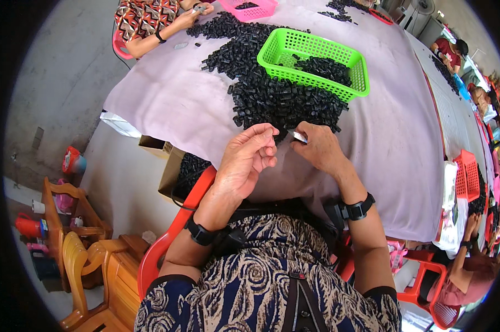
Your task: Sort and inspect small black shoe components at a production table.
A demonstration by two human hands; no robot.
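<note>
Left hand point(247, 155) is pinched closed, contents unclear, while right hand point(323, 148) grips a silvery tool point(299, 136), lettering indiscernible.

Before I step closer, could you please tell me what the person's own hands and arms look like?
The left hand and right hand are ungloved. A black left wristband and black right wristband each carry a blocky dark piece. The left sleeve and right sleeve are short, navy with cream swirls and dark edging.
</note>
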